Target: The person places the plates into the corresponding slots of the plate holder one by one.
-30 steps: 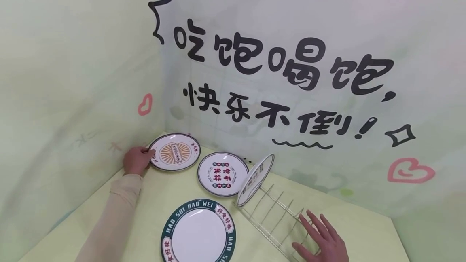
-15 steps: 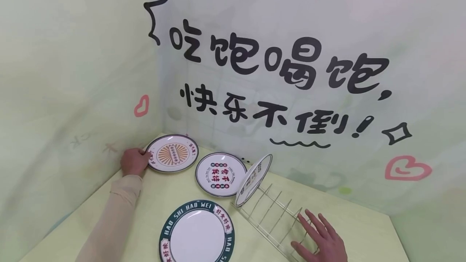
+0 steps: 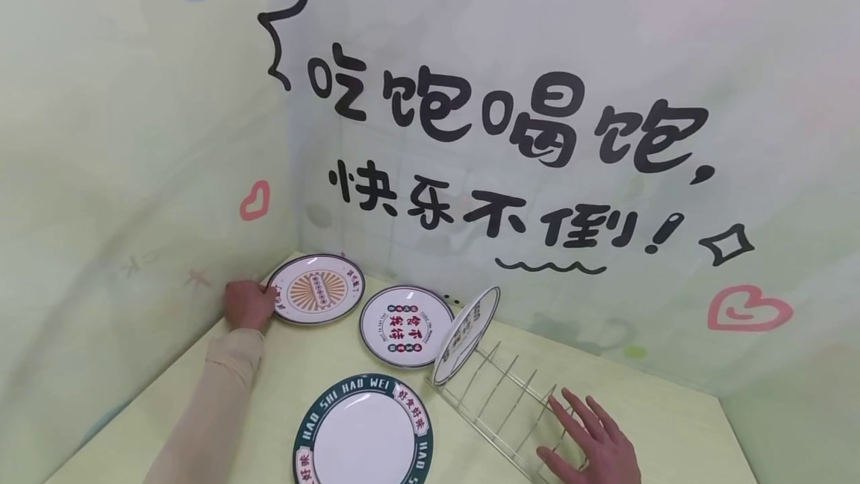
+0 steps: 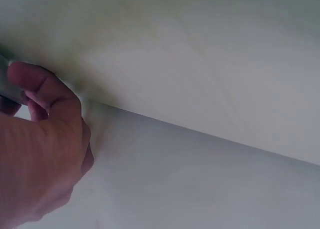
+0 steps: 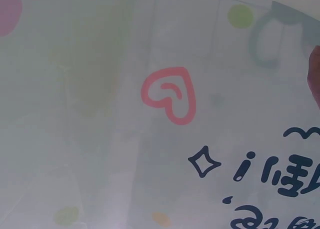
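Note:
At the left wall, my left hand (image 3: 247, 305) pinches the rim of a white plate (image 3: 317, 288) with an orange sunburst print, thumb over the edge. In the left wrist view that hand (image 4: 47, 139) has curled fingers, and only a sliver of the plate shows. My right hand (image 3: 598, 439) is at the near end of a wire plate rack (image 3: 499, 435), fingers spread and slightly bent along its wires. One white plate (image 3: 466, 336) stands tilted in the rack's far end. A white plate with red lettering (image 3: 406, 326) lies behind it to the left.
A larger plate with a dark green lettered rim (image 3: 321, 402) lies flat at the front of the pale yellow table (image 3: 269, 409), left of the rack. Printed fabric walls (image 3: 430, 260) close off the left, back and right sides.
The view shifts slightly, moving the scene a little left and down. Both hands, the plates and the rack keep their places relative to one another.

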Motion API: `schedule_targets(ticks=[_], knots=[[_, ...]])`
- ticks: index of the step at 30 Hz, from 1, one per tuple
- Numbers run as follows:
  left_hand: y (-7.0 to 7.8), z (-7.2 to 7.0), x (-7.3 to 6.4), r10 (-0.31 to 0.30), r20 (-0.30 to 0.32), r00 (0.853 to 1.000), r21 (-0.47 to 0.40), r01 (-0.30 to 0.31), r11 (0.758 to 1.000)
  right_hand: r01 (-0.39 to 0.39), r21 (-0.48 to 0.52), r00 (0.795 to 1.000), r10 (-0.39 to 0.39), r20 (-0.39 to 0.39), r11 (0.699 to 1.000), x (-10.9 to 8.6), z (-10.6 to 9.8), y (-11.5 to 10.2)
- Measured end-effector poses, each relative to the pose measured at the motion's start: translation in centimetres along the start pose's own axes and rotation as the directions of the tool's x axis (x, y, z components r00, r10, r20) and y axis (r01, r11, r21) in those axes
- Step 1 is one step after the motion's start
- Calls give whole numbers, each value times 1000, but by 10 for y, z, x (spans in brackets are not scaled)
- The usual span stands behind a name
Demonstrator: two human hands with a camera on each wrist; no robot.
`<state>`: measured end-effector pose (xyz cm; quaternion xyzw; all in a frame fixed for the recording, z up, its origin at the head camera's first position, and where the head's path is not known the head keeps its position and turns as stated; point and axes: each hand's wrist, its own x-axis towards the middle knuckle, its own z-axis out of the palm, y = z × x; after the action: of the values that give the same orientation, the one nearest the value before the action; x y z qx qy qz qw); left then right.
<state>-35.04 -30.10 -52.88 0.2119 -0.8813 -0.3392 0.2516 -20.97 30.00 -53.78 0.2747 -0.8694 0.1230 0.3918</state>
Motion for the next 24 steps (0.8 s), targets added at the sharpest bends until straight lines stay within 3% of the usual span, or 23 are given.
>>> schedule_targets(ticks=[5, 14, 19, 24], knots=[[3, -2, -2, 59, -8, 998, -45, -60, 997, -3, 2, 1000, 3, -3, 1000, 3, -1, -1], [11, -6, 3, 68, 54, 996, -31, -67, 997, -24, 14, 999, 24, 21, 1000, 3, -5, -3], [24, -11, 6, 37, 111, 993, -96, -27, 995, -18, 18, 1000, 17, 18, 1000, 4, -4, -2], [31, -14, 7, -14, 145, 989, -88, 27, 996, -15, 27, 1000, 14, 19, 1000, 2, -3, -3]])
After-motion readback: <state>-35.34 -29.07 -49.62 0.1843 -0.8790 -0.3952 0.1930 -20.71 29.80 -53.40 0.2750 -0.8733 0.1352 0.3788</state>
